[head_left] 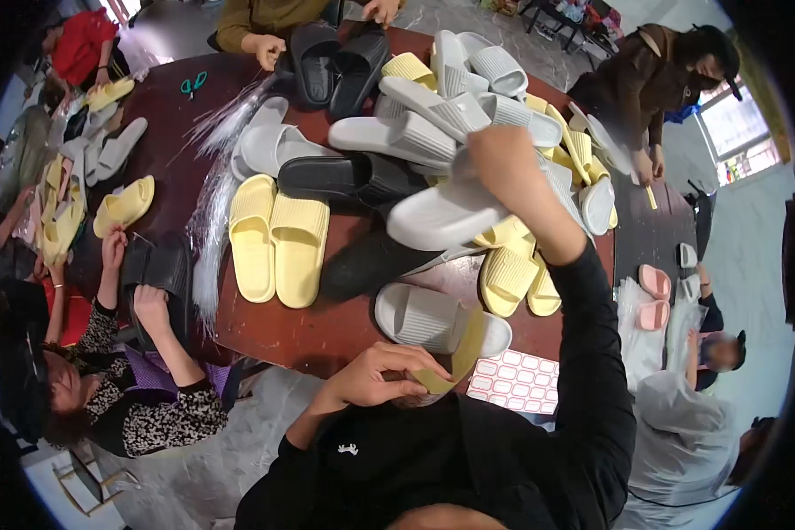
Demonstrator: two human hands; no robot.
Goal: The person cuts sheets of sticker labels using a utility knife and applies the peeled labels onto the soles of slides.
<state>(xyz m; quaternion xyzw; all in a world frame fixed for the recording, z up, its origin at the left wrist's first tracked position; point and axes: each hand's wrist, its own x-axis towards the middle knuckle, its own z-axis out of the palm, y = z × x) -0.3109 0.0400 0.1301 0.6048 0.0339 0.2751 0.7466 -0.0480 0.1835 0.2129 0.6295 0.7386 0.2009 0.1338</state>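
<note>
My right hand point(511, 163) is closed around a light grey slide slipper point(450, 215), lifted over the pile with its sole edge toward me. Close to my chest, my left hand point(382, 373) pinches a curved olive-yellow strip point(470, 343); its material is unclear. Behind that strip, a single grey slipper point(420, 316) lies on the table and is partly covered by it. A pair of yellow slippers point(299, 256) sits side by side to the left. Beside the pair, a black slipper point(349, 177) lies among grey ones.
The dark red table point(247, 327) carries a heap of grey, yellow and black slippers. A sheet of red-bordered labels point(517, 382) lies at the near edge. Clear plastic strands point(208, 203) and green scissors point(194, 84) are on the left. Other people work around the table.
</note>
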